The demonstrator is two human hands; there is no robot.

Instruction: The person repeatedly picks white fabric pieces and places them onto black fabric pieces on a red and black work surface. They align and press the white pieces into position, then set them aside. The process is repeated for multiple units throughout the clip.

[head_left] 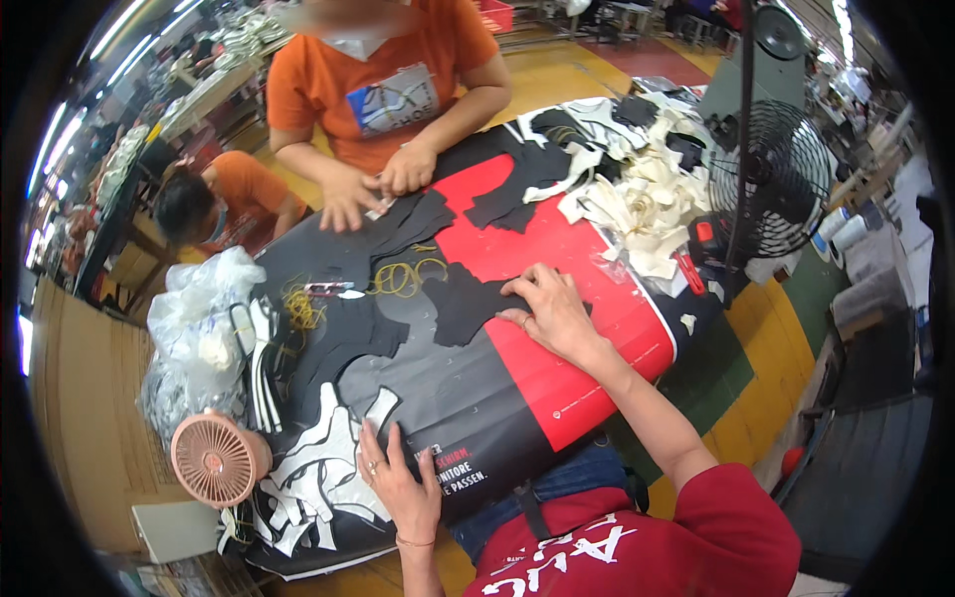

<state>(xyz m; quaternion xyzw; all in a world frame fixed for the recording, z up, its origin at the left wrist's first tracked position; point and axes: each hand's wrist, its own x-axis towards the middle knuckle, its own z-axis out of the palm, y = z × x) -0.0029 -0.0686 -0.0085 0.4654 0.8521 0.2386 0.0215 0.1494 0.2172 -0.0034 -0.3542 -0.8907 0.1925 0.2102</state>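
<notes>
White cloth pieces (316,448) lie in a loose heap at the lower left of the black and red table cover (607,363); the left hand (406,490) is at their right side, fingers spread. Lifting one piece by its edge should avoid dragging others. Farther right, the right hand (553,316) curls over a black cloth piece (460,306); whether it pinches, I cannot tell. Light, even pressure should prevent creases.

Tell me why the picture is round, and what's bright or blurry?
Head view: the fisheye lens makes it round, with dark corners; head view: ceiling lights glare white; head view: the person opposite has a blurred face, while the left hand and right hand look fairly sharp.
</notes>
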